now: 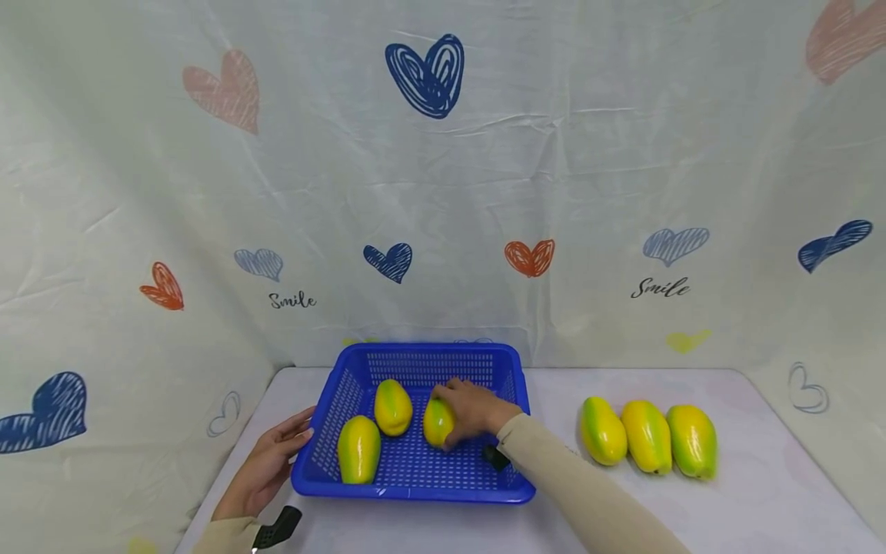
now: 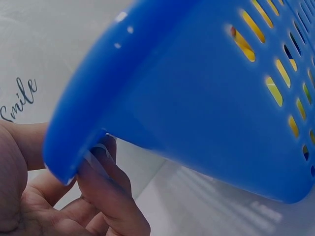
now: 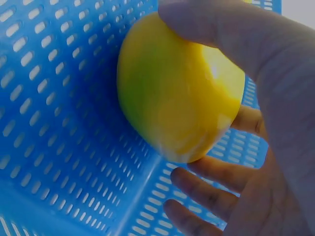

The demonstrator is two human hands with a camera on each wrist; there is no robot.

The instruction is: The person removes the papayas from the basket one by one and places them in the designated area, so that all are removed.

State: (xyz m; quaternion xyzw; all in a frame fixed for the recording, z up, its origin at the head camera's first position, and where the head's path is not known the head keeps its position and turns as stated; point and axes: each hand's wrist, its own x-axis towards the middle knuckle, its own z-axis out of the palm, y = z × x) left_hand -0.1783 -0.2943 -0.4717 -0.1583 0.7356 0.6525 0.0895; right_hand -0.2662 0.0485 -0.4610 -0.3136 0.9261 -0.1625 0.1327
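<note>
A blue plastic basket (image 1: pixel 415 492) with slotted walls stands on the table. At its left side, my left hand (image 1: pixel 266 465) holds the rim; the left wrist view shows the fingers (image 2: pixel 110 196) curled under the lip. Inside the basket my right hand (image 1: pixel 474 409) grips a yellow-green papaya (image 1: pixel 438 423), thumb on one side and fingers on the other. That papaya (image 3: pixel 177 93) fills much of the right wrist view, close to the basket's slotted wall. Two more papayas lie in the basket's left half, one nearer the front (image 1: pixel 359 450) and one behind it (image 1: pixel 393 408).
Right of the basket, three papayas lie side by side on the white table (image 1: pixel 761 492): a left one (image 1: pixel 604 431), a middle one (image 1: pixel 647 436) and a right one (image 1: pixel 692 442). A pale curtain (image 1: pixel 443 192) printed with hearts hangs behind the table.
</note>
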